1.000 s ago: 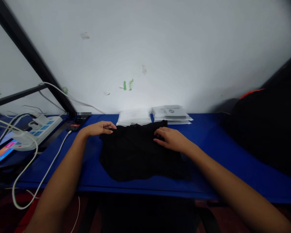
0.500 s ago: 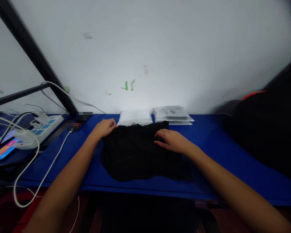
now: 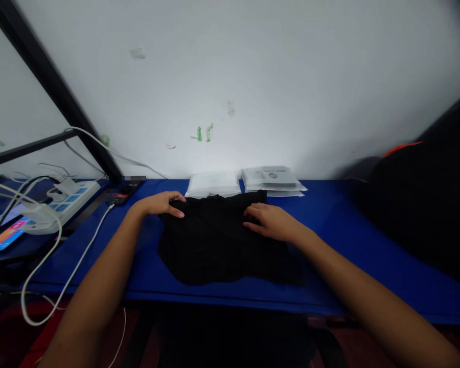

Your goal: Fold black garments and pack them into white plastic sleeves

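Observation:
A black garment (image 3: 218, 240) lies spread on the blue table (image 3: 325, 220), its upper edge slightly crumpled. At its upper left corner, my left hand (image 3: 163, 203) is open, thumb apart from the fingers and touching the cloth. My right hand (image 3: 270, 221) rests on the upper right part of the garment, fingers loosely bent and thumb apart, also open. Whether cloth is caught under the right fingertips is hard to see.
White flat packets (image 3: 213, 185) and a stack of printed packets (image 3: 272, 179) lie against the wall behind the garment. On the left are a phone (image 3: 128, 191) on a white cable and a power strip (image 3: 74, 197). A large black object (image 3: 425, 204) stands right.
My left hand has shifted slightly left, and its thumb has opened away from the fingers, letting go of the garment's edge. My right hand and the garment stay nearly still.

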### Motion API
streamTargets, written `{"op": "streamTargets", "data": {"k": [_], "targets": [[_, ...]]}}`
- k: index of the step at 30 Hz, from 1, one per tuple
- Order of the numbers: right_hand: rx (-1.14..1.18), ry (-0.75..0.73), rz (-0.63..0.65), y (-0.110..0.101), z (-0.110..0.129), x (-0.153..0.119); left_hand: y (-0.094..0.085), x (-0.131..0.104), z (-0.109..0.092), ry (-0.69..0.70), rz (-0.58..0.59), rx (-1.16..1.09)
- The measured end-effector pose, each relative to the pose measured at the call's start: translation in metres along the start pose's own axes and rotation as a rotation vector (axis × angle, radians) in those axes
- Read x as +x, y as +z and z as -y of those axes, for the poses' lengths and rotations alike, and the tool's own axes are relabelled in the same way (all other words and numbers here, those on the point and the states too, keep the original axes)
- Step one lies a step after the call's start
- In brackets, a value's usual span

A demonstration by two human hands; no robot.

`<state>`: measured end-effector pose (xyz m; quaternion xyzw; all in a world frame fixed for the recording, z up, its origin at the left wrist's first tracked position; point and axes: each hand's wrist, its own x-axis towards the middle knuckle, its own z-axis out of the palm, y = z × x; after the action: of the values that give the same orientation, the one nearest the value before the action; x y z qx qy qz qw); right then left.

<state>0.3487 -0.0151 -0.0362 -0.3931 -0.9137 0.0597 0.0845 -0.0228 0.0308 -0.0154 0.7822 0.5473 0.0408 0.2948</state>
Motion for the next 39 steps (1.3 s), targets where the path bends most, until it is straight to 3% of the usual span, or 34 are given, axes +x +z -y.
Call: {"op": "streamTargets", "data": {"k": [6,10,14,18,21,29,35,37,39], "targets": [[0.033,-0.044,0.020,-0.005,0.002,-0.001,0.009,0.010,0.001,0.056,-0.165,0.003],[0.081,-0.091,0.071,-0.005,0.000,-0.001,0.014,0.009,-0.010,0.257,-0.267,0.054],[0.123,-0.107,0.107,-0.006,-0.002,-0.001,0.019,0.003,-0.030,0.425,-0.204,0.135],[0.177,-0.115,0.101,-0.009,-0.003,-0.001,0.027,0.000,-0.044,0.340,-0.117,0.243],[0.214,-0.124,0.077,-0.011,-0.004,-0.002,0.032,0.000,-0.051,0.307,-0.136,0.277],[0.415,-0.151,0.029,-0.017,-0.002,-0.003,0.045,-0.006,-0.069,0.398,-0.115,0.321],[0.648,-0.052,0.087,-0.031,-0.005,-0.010,0.042,-0.027,-0.096,0.545,-0.159,0.260],[0.728,-0.022,0.136,-0.040,-0.006,-0.015,0.039,-0.039,-0.107,0.483,-0.071,0.189],[0.785,-0.017,0.235,-0.048,-0.005,-0.019,0.037,-0.050,-0.114,0.380,0.150,0.022]]}}
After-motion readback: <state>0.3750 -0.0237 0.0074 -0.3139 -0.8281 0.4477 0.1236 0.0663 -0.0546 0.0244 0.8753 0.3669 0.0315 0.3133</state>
